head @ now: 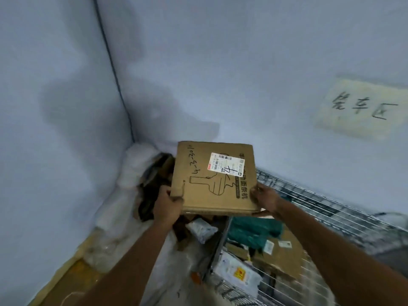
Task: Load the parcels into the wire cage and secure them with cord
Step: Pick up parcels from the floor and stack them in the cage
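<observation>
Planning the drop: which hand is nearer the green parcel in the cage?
Right. The right hand is just above the green parcel; the left hand is farther left, across the box.

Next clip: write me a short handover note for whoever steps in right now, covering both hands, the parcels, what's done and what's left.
Left hand and right hand grip the near corners of a flat cardboard box, held in the air.
The wire cage stands lower right and already holds several parcels, among them a green bag.
More parcels lie in the corner pile.
Left: set this box in the cage, load the rest, tie with cord. No cord in view.
</observation>
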